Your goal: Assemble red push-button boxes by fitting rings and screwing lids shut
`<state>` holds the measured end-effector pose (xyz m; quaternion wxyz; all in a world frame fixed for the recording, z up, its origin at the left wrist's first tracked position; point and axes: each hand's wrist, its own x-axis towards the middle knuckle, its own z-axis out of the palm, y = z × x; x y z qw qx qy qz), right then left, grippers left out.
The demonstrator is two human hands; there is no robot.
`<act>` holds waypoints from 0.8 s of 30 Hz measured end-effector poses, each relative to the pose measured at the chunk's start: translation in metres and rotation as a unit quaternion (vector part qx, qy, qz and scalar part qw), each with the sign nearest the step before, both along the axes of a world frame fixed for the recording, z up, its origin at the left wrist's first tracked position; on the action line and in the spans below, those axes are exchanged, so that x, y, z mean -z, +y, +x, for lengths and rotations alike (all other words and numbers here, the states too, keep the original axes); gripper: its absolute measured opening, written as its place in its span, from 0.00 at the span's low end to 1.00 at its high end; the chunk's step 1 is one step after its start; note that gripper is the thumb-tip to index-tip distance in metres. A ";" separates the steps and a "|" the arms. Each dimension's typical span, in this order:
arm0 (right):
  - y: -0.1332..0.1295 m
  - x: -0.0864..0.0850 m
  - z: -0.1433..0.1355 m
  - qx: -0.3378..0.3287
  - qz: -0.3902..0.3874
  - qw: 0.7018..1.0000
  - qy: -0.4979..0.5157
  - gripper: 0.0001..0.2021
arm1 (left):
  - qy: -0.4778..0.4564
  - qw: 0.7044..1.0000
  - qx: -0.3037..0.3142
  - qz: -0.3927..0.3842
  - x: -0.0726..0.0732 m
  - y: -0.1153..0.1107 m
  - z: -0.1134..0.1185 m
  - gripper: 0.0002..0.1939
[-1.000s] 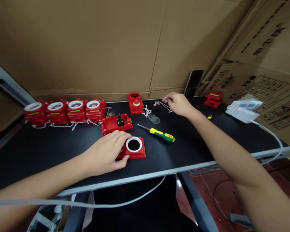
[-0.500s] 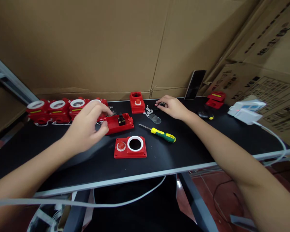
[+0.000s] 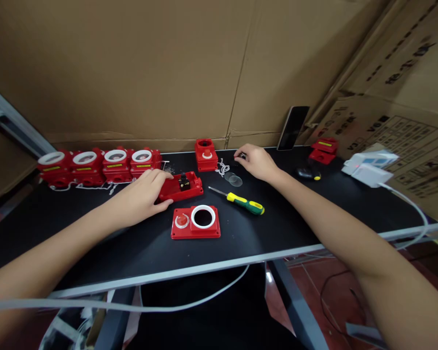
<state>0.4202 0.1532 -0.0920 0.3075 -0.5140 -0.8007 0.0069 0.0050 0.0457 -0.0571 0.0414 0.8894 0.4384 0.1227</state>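
Observation:
My left hand [image 3: 144, 194] grips the left end of an open red plastic housing [image 3: 178, 193], with fingers on its far side and thumb on its near side. Inside that housing sits a small black switch block [image 3: 184, 182]. At the back of the table my right hand [image 3: 257, 163] has its fingertips curled together by some small dark and shiny bits, too small to name. Nearer to me lies a red cover [image 3: 178, 232] with a white ring and a round red button. A green and yellow screwdriver [image 3: 245, 202] rests to its right, below two clear discs [image 3: 235, 181].
Several red boxes with white rings [image 3: 117, 167] stand in a row at the left. Another red box [image 3: 206, 158] and a white cord [image 3: 223, 167] are at the back. A phone [image 3: 293, 128] leans on the cardboard. A white cabled device [image 3: 370, 174] stands at the right.
My left hand has lowered from above the red housing and closed on its left end. The right hand stays at the same spot, its fingers curled a little more.

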 end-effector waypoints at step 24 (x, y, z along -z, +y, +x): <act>-0.026 -0.010 -0.032 -0.090 -0.067 0.952 0.285 0.19 | -0.053 0.982 0.110 0.147 -0.007 -0.014 0.014 0.20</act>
